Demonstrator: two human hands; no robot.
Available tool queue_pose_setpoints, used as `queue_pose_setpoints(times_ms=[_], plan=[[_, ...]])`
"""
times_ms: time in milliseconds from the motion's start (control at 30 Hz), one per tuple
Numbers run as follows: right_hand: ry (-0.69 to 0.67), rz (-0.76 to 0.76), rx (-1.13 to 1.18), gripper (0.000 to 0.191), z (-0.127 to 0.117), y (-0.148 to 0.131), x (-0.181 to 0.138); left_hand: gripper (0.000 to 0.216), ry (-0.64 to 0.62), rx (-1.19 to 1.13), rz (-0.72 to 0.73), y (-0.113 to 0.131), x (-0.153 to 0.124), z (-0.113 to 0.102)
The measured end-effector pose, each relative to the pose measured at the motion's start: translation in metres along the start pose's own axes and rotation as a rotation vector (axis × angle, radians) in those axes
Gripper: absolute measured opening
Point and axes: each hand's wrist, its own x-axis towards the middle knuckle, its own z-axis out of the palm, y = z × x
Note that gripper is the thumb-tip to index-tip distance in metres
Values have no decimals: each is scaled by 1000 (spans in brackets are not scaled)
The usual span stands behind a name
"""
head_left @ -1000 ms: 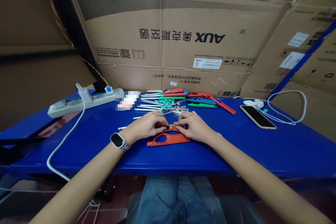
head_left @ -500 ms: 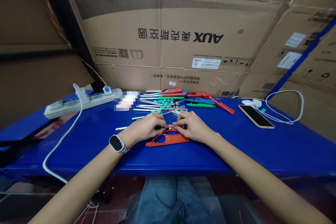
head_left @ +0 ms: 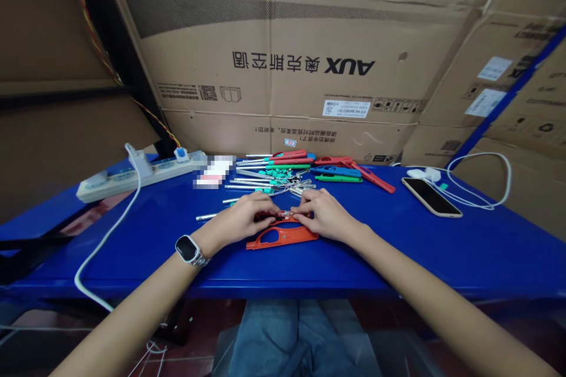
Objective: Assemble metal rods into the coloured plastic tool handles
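Observation:
Both my hands meet over a red lighter casing half point(head_left: 289, 219) near the middle of the table, with small clear and metal parts lying in it. My left hand point(head_left: 253, 213) has thumb and fingers closed at the casing's left part. From the other side my right hand point(head_left: 323, 213) pinches its right end, beside the small clear piece. The fingers hide much of the casing. Just in front of them lies a second orange-red casing half point(head_left: 287, 237) with an oval opening, flat on the table.
Behind my hands are metal lighter tubes point(head_left: 247, 182), small green parts point(head_left: 278, 172) and red casings point(head_left: 374, 178), blue point(head_left: 338, 171) and green ones. A phone point(head_left: 431, 196) with white cable lies right; a power strip point(head_left: 119, 179) stands left. Cardboard point(head_left: 300, 23) walls the back.
My left hand and wrist have shifted slightly left and turned, showing more of the red casing between the hands. My right hand stays nearly in place.

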Motion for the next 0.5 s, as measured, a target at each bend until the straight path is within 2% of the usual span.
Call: queue_pose_setpoints(times_ms=[267, 500], plan=[[17, -9, 13, 17, 1, 3, 1, 22, -49, 9, -25, 1, -1, -2], [-10, 3, 29, 17, -3, 4, 1, 25, 61, 68, -73, -8, -1, -2]])
